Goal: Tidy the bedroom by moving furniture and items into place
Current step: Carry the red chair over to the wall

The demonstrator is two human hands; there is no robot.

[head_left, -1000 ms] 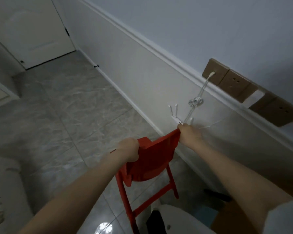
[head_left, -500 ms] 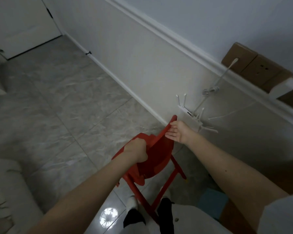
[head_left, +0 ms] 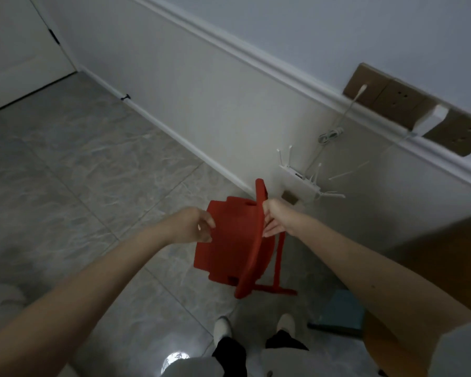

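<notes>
A small red chair [head_left: 234, 246] is in the middle of the head view, close to the white wall, its seat facing up and its curved backrest on the right. My left hand [head_left: 195, 225] pinches the seat's left edge. My right hand [head_left: 276, 217] grips the backrest from the right, fingers wrapped on its rim. The chair's legs reach down toward the grey tiled floor [head_left: 93, 186]; whether they touch it I cannot tell.
A white router [head_left: 301, 176] with antennas sits against the wall just behind the chair, its cable running up to brown wall sockets [head_left: 392, 100]. A teal box [head_left: 340, 312] lies on the floor at right by a brown surface [head_left: 433, 265]. A door [head_left: 17, 42] is far left.
The chair has turned so its seat faces up and its backrest stands on the right. My left hand shifted from a full grip to a pinch on the seat edge; my right hand closed on the backrest.
</notes>
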